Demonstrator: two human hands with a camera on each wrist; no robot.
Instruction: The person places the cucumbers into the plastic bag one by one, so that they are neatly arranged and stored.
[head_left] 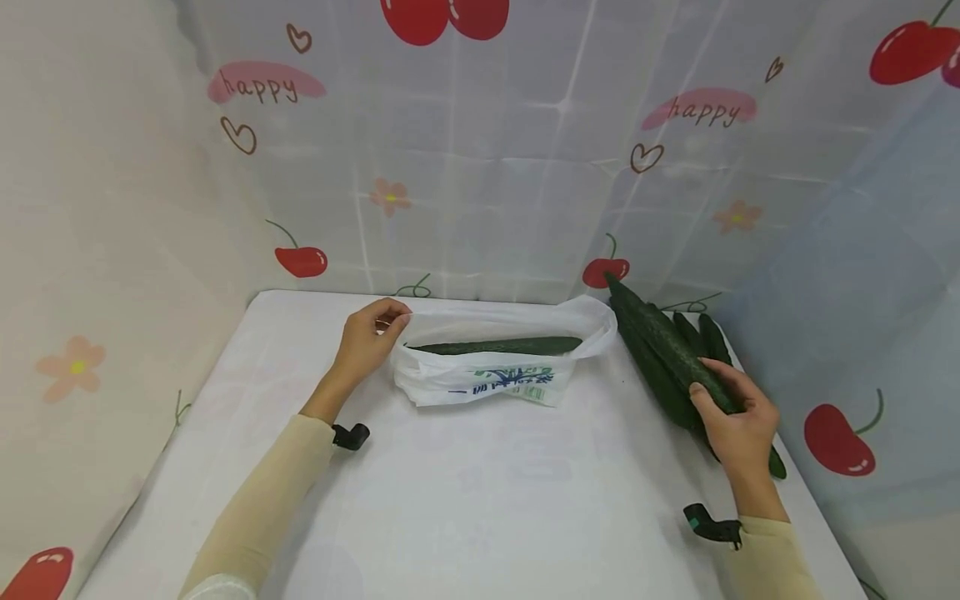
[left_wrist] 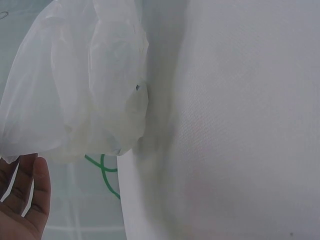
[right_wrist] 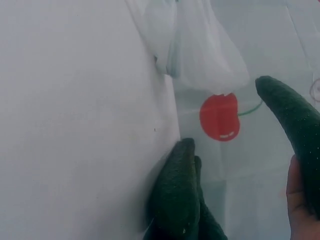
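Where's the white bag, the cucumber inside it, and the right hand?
White bag (head_left: 491, 381), head view: printed front.
Bagged cucumber (head_left: 497, 346), head view: mid-length.
Right hand (head_left: 741, 429), head view: near the thumb's base.

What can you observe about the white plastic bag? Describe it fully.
The white plastic bag looks thin, crinkled and slightly see-through. It rests on the white tabletop, stretched left to right, its mouth open, with a long dark green cucumber lying inside. Blue and green print marks its near side. The left hand pinches the rim at its left end. At its right end, a loose fold rises beside the other cucumbers; whether it touches them is unclear.
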